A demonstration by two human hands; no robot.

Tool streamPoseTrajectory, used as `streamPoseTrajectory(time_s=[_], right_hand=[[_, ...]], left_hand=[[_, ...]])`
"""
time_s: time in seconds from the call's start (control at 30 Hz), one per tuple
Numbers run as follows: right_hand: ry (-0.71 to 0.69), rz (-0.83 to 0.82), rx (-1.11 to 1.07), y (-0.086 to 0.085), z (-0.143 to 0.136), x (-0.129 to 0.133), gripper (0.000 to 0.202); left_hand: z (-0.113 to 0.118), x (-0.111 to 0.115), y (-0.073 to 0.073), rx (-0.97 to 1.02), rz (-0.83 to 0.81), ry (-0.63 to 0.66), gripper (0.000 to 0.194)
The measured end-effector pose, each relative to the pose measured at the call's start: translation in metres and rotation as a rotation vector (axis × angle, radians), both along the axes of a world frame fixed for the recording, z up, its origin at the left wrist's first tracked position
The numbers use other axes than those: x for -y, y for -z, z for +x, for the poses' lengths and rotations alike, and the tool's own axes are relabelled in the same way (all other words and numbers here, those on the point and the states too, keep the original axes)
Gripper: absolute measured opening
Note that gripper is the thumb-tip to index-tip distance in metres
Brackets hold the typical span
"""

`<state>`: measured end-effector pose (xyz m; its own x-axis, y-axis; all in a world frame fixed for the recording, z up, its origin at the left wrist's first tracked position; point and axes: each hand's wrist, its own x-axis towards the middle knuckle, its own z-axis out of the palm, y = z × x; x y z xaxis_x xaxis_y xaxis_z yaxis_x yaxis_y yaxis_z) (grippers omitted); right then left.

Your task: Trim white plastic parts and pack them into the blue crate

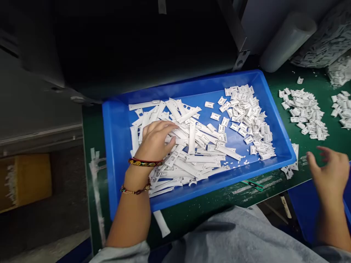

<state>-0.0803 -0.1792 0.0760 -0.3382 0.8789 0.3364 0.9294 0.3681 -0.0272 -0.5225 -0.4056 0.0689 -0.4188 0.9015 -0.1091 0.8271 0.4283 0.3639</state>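
My left hand [157, 139] reaches into the left part of a blue plastic tray [197, 194], over a heap of long white plastic strips [192, 137]. Its thumb and fingers are apart and curve down toward the strips; no piece shows in its grasp. Its fingertips are partly hidden, so contact is hard to judge. At the far right my right hand [330, 170] hovers near the table edge with thumb and fingers spread, holding nothing visible. Small white plastic clips [246, 113] are piled in the right part of the tray.
More small clips [307, 113] lie on the green table [276, 190] right of the tray. Green-handled tweezers [252, 185] rest at its front edge. A dark machine [148, 44] overhangs behind. A plastic roll [287, 42] and a filled bag [325, 40] stand back right.
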Motion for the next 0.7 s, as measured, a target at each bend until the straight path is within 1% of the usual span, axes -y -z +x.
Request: streamPoseTrajectory(time_s=[0.03, 0.07, 0.1, 0.13, 0.17, 0.2, 0.23, 0.27, 0.33, 0.4, 0.47, 0.53, 0.63, 0.7], right_hand=[[-0.043, 0.05, -0.06, -0.009, -0.019, -0.001, 0.05], [-0.117, 0.053, -0.117, -0.016, -0.042, -0.001, 0.043], [-0.227, 0.023, -0.16, -0.02, -0.069, 0.001, 0.037], [-0.374, -0.074, -0.142, -0.02, -0.098, 0.005, 0.032], [-0.514, -0.155, -0.094, -0.017, -0.129, 0.01, 0.03], [-0.658, -0.24, -0.04, -0.011, -0.161, 0.015, 0.029], [-0.763, -0.294, -0.015, -0.003, -0.192, 0.021, 0.027], [-0.836, -0.328, 0.004, 0.005, -0.221, 0.026, 0.026], [-0.908, -0.366, 0.059, 0.023, -0.273, 0.033, 0.028], [-0.913, -0.387, 0.135, 0.037, -0.313, 0.036, 0.033], [-0.924, -0.412, 0.233, 0.043, -0.339, 0.037, 0.037], [-0.97, -0.43, 0.34, 0.043, -0.352, 0.037, 0.034], [-1.022, -0.391, 0.445, 0.035, -0.357, 0.035, 0.028], [-1.054, -0.35, 0.431, 0.032, -0.358, 0.034, 0.037]], left_hand=[[-0.004, 0.003, 0.002, -0.023, -0.059, -0.069, 0.047], [-0.007, 0.006, 0.006, -0.038, -0.125, -0.129, 0.06], [-0.01, 0.008, 0.01, -0.04, -0.192, -0.172, 0.073], [-0.011, 0.009, 0.015, -0.03, -0.252, -0.192, 0.081], [-0.013, 0.01, 0.019, -0.011, -0.297, -0.191, 0.083], [-0.014, 0.01, 0.022, 0.009, -0.32, -0.175, 0.08], [-0.016, 0.011, 0.024, 0.021, -0.321, -0.152, 0.073], [-0.018, 0.011, 0.025, 0.026, -0.307, -0.128, 0.066], [-0.021, 0.012, 0.025, 0.031, -0.265, -0.089, 0.049], [-0.025, 0.013, 0.024, 0.051, -0.235, -0.062, 0.037], [-0.027, 0.015, 0.022, 0.069, -0.221, -0.053, 0.031], [-0.029, 0.017, 0.021, 0.083, -0.217, -0.059, 0.03], [-0.031, 0.019, 0.02, 0.1, -0.209, -0.078, 0.031], [-0.032, 0.019, 0.02, 0.089, -0.161, -0.098, 0.033]])
